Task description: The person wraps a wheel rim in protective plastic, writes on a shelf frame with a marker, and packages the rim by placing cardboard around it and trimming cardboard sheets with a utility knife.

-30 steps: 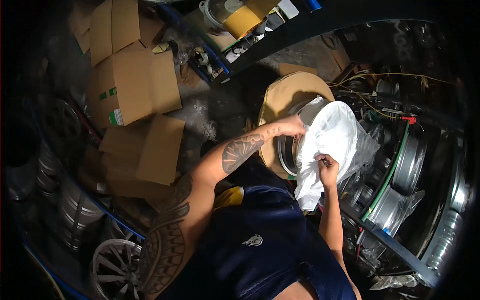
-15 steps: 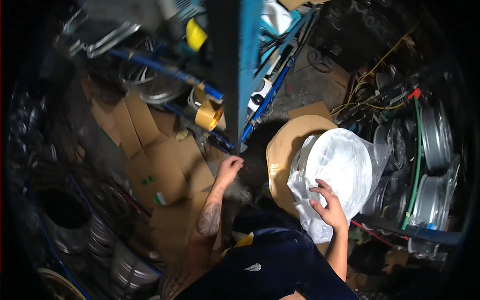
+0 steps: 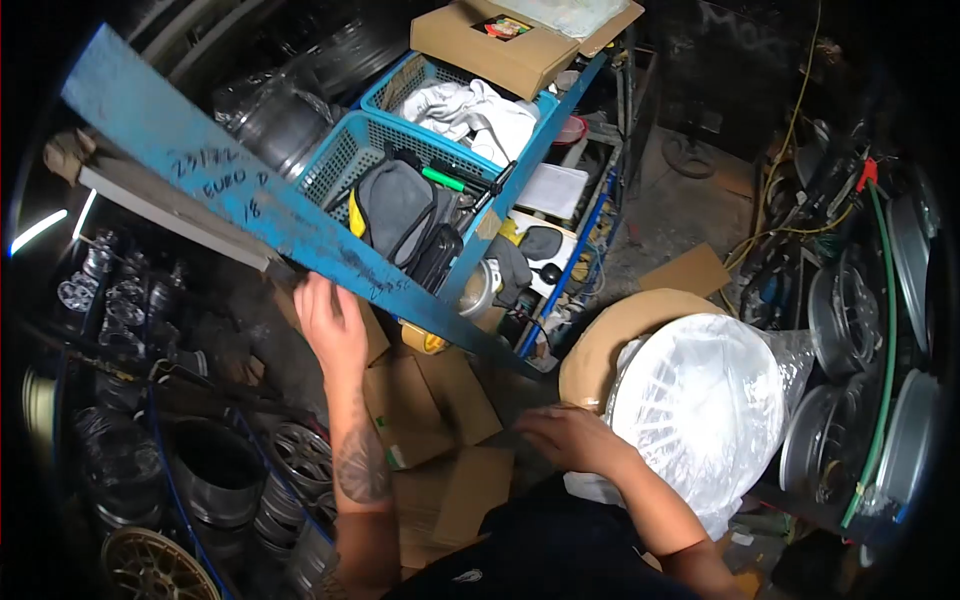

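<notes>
My left hand (image 3: 332,325) is raised to the lower edge of a blue metal shelf beam (image 3: 250,210) with handwriting on it. Its fingers are bent and close together; whatever they grip is hidden. My right hand (image 3: 575,438) reaches across in front of my body, fingers stretched out to the left and slightly blurred, holding nothing. Right beside it stands a wheel rim (image 3: 700,390) wrapped in clear plastic and white foam, apart from the fingers. A round cardboard disc (image 3: 590,355) is behind the rim. An amber tape roll (image 3: 425,338) shows just under the beam.
Blue baskets (image 3: 330,150) on the shelf hold gloves, cloths and tools, with a cardboard box (image 3: 490,50) behind. Flattened cardboard (image 3: 455,390) lies on the floor below. Bare rims (image 3: 845,320) stand on a rack at right, and more rims (image 3: 160,565) crowd the lower left.
The view has turned, bringing the beam's written face and the baskets into sight. My right hand has left the wrapped rim and moved left. My left hand has shifted left along the shelf.
</notes>
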`<control>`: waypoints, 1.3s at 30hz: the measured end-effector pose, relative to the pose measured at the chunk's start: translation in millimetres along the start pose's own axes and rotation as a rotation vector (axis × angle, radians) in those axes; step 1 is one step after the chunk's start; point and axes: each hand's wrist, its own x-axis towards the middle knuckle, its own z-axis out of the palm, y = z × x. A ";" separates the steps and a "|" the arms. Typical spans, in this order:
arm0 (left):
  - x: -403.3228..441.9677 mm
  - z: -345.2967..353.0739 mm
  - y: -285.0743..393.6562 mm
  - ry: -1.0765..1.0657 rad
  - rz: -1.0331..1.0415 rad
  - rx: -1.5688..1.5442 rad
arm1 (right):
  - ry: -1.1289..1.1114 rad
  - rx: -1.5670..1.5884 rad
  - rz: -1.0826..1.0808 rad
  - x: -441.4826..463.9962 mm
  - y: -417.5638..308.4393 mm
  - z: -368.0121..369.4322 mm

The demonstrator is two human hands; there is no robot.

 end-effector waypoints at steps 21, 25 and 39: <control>-74.7 -15.6 44.7 -0.091 -0.651 -0.375 | -0.215 -0.748 -0.146 288.9 -3.9 -170.1; -67.5 -29.5 46.1 -0.125 -0.581 -0.424 | -0.260 -0.762 -0.045 278.0 -25.4 -168.2; -21.4 -133.6 48.8 -0.536 -0.189 -0.428 | -0.378 -0.668 -0.103 282.2 -31.9 -156.4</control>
